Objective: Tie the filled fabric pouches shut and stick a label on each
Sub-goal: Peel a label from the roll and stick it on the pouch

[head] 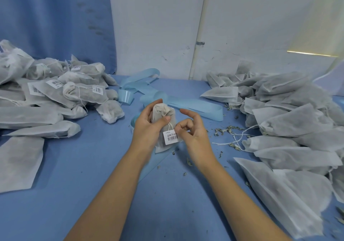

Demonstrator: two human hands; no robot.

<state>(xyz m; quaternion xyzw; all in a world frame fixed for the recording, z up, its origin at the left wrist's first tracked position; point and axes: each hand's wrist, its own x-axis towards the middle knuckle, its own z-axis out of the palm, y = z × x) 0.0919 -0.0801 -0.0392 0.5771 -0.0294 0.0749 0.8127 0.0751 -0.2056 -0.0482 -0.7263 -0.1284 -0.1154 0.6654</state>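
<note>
At the middle of the blue worktop (93, 166), a white fabric pouch (170, 115) is held up between both hands, just above the surface. Much of its left side is hidden by the left grip (149, 127), whose fingers wrap round it while the thumb presses across the front below the neck. The pouch's long axis runs from near to far: the gathered, string-tied neck points away from the person and leans slightly left, and the flat bottom end points back toward them.

A white barcode label (170, 137) sits on the lower front of the pouch. Its right edge is covered by the curled fingers of the right grip (191, 131). Whether those fingers pinch the label, the string or nothing is hard to make out. The print on the label is too small to read.

A pile of tied, labelled pouches (65, 90) lies to the left and a pile of flat unlabelled pouches (288, 110) to the right; both are cut off by the picture's edges. Pale blue backing strips (195, 106) curl behind the hands, partly hidden by them. Dried leaf crumbs (229, 129) and loose string (240, 134) lie near the right pile.
</note>
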